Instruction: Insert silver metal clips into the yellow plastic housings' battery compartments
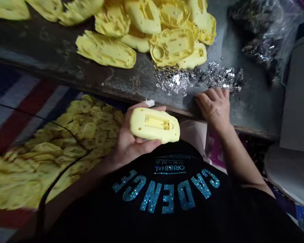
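Observation:
My left hand point(126, 141) is closed around a pale yellow plastic casing point(154, 133), fingers behind it and thumb along its near edge. Its long battery slot faces up, with small metal contacts inside at both ends. A white wrapping point(149, 103) covers one fingertip of this hand. My right hand point(215, 106) rests at the table's edge, fingers curled down at the near side of a heap of small shiny metal pieces point(177, 79). Its fingertips are hidden, so whatever they pinch does not show.
Yellow casing halves point(107, 50) are piled on the dark table point(53, 57) beyond my hands. A clear plastic bag point(263, 44) of metal pieces lies at the right. Many more yellow casings point(53, 152) heap low at the left on striped cloth, crossed by a black cable point(58, 180).

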The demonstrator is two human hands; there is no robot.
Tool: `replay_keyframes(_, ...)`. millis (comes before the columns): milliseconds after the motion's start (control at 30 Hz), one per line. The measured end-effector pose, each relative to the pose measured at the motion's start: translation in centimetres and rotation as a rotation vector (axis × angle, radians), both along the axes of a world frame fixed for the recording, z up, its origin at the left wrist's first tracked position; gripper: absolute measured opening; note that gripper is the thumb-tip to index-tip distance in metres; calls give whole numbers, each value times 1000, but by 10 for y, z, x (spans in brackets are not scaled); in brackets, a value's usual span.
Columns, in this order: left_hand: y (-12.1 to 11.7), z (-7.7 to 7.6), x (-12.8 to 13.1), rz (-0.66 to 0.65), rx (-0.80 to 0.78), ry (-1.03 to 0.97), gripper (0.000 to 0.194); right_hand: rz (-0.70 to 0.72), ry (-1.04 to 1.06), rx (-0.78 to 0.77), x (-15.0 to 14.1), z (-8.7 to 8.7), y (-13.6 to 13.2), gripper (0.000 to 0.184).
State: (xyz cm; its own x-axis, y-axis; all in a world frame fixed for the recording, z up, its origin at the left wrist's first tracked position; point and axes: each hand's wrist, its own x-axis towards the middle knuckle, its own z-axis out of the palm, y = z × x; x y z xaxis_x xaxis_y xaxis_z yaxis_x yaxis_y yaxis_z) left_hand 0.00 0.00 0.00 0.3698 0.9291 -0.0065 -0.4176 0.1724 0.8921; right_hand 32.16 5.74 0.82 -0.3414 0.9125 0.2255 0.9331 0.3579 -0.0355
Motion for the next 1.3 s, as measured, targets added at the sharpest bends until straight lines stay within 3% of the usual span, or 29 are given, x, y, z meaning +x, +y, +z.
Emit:
replay_keyframes(200, 6, -4, 9, -96, -16, -56, 84, -136, 436, -66, 16, 10, -14, 16)
replay_keyframes(367, 11, -9, 14, -142, -26, -47, 88, -82, 445, -164, 20, 0, 4, 18)
replay_keyframes(500, 13, -9, 19, -142, 20, -47, 91, -33, 446, -143, 18, -2, 11, 10)
replay_keyframes(633, 15, -4, 23, -171, 83, -5, 95, 21, 535, -127, 8, 25, -3, 2)
replay_keyframes(800, 18, -9, 30, -136, 289, 25, 109, 190, 842, -358, -10, 65, -33, 8)
replay_keyframes(900, 16, -11, 35, -130, 375, 34, 112, 261, 834, -358, -16, 73, -43, 9)
replay_keyframes(1000, 12, -7, 38, -118, 419, 80, 107, 302, 774, -258, -18, 74, -49, 9)
replay_keyframes(1167, 4, 4, 39, -116, 419, 143, 95, 293, 723, -207, -20, 79, -59, 10)
replay_keyframes(1300, 3, 3, 41, -79, 515, 128, 101, 289, 690, -219, -22, 86, -64, 11)
